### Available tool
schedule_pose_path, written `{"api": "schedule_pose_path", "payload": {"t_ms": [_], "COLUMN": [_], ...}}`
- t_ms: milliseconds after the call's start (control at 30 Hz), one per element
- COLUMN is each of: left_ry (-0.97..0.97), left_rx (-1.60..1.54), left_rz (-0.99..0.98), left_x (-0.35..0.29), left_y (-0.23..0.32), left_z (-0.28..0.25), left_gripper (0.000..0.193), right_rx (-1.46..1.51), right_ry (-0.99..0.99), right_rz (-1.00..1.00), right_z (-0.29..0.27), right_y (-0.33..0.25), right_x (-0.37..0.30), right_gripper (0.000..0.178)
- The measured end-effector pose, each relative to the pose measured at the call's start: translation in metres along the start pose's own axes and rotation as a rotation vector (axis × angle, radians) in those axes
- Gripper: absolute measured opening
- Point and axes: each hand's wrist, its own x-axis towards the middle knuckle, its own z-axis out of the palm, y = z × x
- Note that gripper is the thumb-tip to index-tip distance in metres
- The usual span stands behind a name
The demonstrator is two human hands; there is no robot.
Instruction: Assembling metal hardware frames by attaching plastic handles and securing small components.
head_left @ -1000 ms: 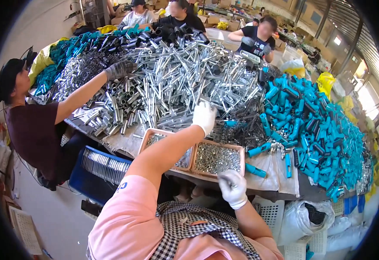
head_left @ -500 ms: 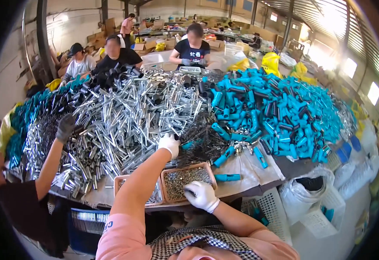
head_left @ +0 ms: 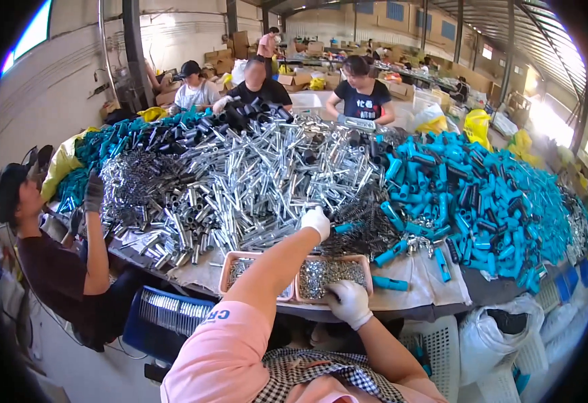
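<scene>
My left hand (head_left: 316,223), in a white glove, reaches across the table to the near edge of a heap of silver metal tubes (head_left: 260,178). Its fingers point away and are mostly hidden behind the back of the hand. Just right of it lie a turquoise piece (head_left: 342,228) and a pile of dark coil springs (head_left: 368,225). My right hand (head_left: 349,302), also white-gloved, rests at the near right corner of a pink tray (head_left: 370,270) of small metal parts. Its fingers are curled together over the parts; anything between them is too small to make out.
A second pink tray (head_left: 225,274) is partly behind my left forearm. Turquoise tubular parts (head_left: 482,195) heap up on the right. Co-workers sit at left (head_left: 52,269) and across the table (head_left: 361,94). White crates (head_left: 441,349) and a white sack (head_left: 485,346) stand at lower right.
The view has swung left, so the table appears farther right and more of the left co-worker shows. My hands stay at about the same places by the tubes and the tray.
</scene>
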Motion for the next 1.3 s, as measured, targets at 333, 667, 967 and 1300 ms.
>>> {"api": "schedule_pose_path", "payload": {"t_ms": [333,667,967,1300], "left_ry": [-0.274,-0.119,0.483,-0.317], "left_rx": [0.5,0.262,-0.279,-0.625], "left_rz": [0.282,0.188,0.267,0.417], "left_x": [-0.002,-0.012,-0.045,-0.226], "left_y": [-0.034,-0.022,-0.03,-0.052], "left_z": [-0.026,-0.015,-0.077,-0.063], "left_gripper": [0.037,0.041,0.034,0.027], "right_rx": [0.046,-0.01,0.05,0.058], "right_ry": [0.015,0.051,0.058,-0.002], "right_rz": [-0.022,0.056,0.035,-0.108], "right_z": [-0.002,-0.003,-0.006,-0.036], "right_y": [-0.004,-0.005,-0.001,-0.068], "right_x": [0.004,0.002,0.003,0.021], "right_gripper": [0.01,0.01,0.016,0.062]}}
